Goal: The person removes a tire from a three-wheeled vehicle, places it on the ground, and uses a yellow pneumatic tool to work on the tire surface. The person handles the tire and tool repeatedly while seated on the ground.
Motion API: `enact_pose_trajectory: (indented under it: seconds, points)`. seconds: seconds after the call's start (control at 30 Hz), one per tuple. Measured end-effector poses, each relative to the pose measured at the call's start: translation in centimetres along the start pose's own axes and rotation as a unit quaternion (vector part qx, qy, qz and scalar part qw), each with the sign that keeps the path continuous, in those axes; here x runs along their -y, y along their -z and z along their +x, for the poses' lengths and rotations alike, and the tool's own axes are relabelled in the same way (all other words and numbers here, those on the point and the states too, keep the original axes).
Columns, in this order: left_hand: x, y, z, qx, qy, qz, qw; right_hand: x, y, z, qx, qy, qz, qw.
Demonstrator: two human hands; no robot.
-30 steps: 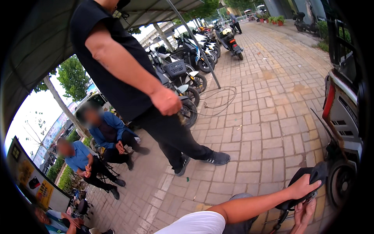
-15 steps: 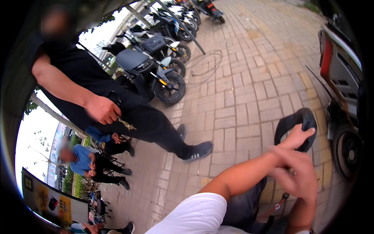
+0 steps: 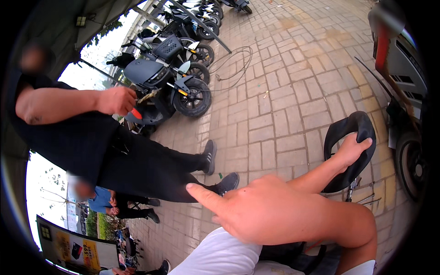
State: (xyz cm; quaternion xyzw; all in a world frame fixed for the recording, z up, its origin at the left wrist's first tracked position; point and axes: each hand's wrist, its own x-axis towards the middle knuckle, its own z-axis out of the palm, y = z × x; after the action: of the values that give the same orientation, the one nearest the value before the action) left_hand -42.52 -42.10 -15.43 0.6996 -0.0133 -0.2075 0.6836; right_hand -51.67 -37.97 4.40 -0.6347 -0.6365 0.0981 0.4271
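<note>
My left hand (image 3: 349,153) grips a black rubber tyre (image 3: 337,133), held at the right over the paving. My right hand (image 3: 250,211) crosses in front of my left arm, index finger stretched out leftward, other fingers curled and partly hidden, holding nothing visible. Metal tools (image 3: 353,192) lie below the tyre, partly hidden by my arms. Just beyond the tyre, at the far right, stands a white-and-red vehicle (image 3: 405,78) with a black wheel (image 3: 410,169).
A standing person (image 3: 64,119) in black holds a small brass-coloured object at the left. Seated people (image 3: 101,199) are behind, near a sign board (image 3: 73,243). Parked scooters (image 3: 151,78) line the back. A pole (image 3: 215,34) stands beside a cable loop (image 3: 247,59) on the paving (image 3: 288,91).
My right hand has left the tyre's underside and swung up and leftward, index finger out. My left hand keeps the tyre. The standing person's hand has risen; the view has shifted.
</note>
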Motion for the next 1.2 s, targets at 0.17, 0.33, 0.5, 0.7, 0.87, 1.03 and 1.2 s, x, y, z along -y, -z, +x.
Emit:
enact_pose_trajectory:
  seconds: [0.17, 0.33, 0.5, 0.7, 0.87, 1.03, 1.2]
  points:
    - [-0.1, -1.2, 1.0, 0.012, -0.001, 0.003, 1.000, -0.2, 0.7, -1.5, 0.000, -0.021, 0.019, 1.000]
    - [1.7, 1.1, -0.1, -0.034, 0.006, -0.001, 0.999, -3.2, -1.7, -10.4, -0.198, -0.046, 0.201, 0.958]
    - [1.1, -0.1, 1.7, -0.010, -0.016, -0.026, 0.999, -6.4, -8.1, -27.5, -0.567, -0.098, 0.362, 0.733]
    - [0.8, -0.9, 1.9, -0.080, 0.016, 0.029, 0.996, -11.2, -18.8, -43.2, -0.575, -0.570, 0.215, 0.547]
    - [-1.9, 0.7, 0.4, -0.073, 0.048, -0.150, 0.985, -15.8, -25.8, -47.4, -0.658, -0.609, 0.282, 0.341]
    - [-3.9, -0.1, -1.7, -0.030, 0.007, -0.161, 0.987, -20.6, -33.3, -49.0, -0.594, -0.719, 0.103, 0.347]
    - [-4.5, 0.2, -2.4, -0.062, 0.002, -0.155, 0.986, -24.6, -31.4, -46.3, -0.433, -0.778, -0.021, 0.454]
